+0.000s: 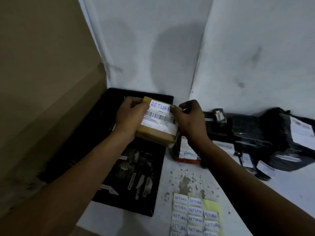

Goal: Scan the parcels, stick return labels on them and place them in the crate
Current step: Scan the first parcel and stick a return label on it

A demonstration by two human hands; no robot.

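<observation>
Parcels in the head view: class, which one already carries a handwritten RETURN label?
The brown parcel held in both hands; the black-wrapped parcels at right show only printed labels.

White sticker (160, 106) on top of tan parcel (157, 124): "RETURN", handwritten, blue ink. Shipping label (159, 120) just below it: barcode visible, print too small to read. Yellow sticker sheet (196, 216) on desk: rows of white stickers, each handwritten "RETURN". Labels on black parcels (272, 138) at right: illegible.
</observation>
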